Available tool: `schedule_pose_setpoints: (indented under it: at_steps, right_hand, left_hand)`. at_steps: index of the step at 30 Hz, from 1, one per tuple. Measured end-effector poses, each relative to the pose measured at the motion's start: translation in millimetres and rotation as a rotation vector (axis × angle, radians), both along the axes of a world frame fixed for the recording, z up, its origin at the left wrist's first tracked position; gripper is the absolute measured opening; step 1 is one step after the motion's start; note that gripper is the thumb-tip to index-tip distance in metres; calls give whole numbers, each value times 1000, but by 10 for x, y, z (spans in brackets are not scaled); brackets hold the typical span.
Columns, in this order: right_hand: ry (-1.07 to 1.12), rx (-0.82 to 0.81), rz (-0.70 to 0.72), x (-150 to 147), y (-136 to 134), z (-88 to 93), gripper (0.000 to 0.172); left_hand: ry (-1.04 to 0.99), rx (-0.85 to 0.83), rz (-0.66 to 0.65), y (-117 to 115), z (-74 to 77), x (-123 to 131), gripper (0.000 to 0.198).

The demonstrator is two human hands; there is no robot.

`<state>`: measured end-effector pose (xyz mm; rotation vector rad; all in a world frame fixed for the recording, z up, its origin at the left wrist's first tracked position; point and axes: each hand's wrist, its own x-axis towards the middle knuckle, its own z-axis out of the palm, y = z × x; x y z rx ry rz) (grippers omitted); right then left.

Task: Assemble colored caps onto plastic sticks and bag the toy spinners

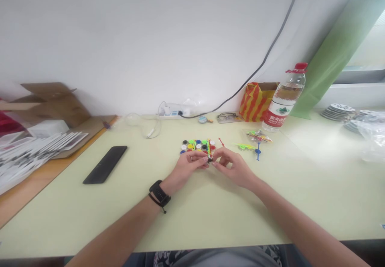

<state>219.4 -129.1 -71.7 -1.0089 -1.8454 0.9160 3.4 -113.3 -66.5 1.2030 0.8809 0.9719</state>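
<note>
Your left hand (188,166) pinches one black piece (209,160), fingers closed, below frame centre; right hand (236,166) nearly closed at it, can't tell grip. Right: one bottle (284,102), clear liquid inside; one packet (259,136), coloured pieces inside.

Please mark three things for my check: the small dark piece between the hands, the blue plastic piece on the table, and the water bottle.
Small dark piece (209,160): head view, its exposed middle.
Blue plastic piece (258,151): head view, its round centre.
Water bottle (280,108): head view, its label.
</note>
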Motion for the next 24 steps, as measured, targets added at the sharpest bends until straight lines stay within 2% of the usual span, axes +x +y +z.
schedule_pose_setpoints:
  at_steps: [4, 6, 12, 14, 16, 17, 19, 20, 22, 24]
  right_hand:
    - [5, 5, -7, 4, -3, 20, 18]
    - [22, 0, -9, 8, 1, 12, 26]
    - [199, -169, -42, -19, 22, -86, 87]
    - [264, -235, -66, -42, 15, -104, 96]
    - [314, -258, -93, -60, 2, -92, 89]
    - [318, -261, -103, -62, -4, -74, 75]
    - [274, -292, -61, -54, -12, -21, 33]
    - [251, -326, -10, -44, -14, 8, 37]
    - [245, -393, 96, -22, -14, 61, 62]
    - [294, -412, 125, -6, -10, 95, 66]
  left_hand:
    - [0, 1, -1, 3, -3, -2, 32]
    - [-4, -1, 3, 4, -1, -3, 33]
    - [-30, -24, 43, 11, 3, -8, 36]
    - [-36, -25, 47, 14, -4, -10, 35]
    - [-38, -21, 55, 19, -16, -13, 35]
    - [-36, -18, 62, 23, -24, -15, 35]
    - [-27, -14, 74, 32, -41, -19, 35]
    - [-21, -10, 77, 36, -48, -22, 35]
    - [-12, -2, 77, 43, -55, -23, 35]
    - [-13, -3, 79, 43, -51, -21, 36]
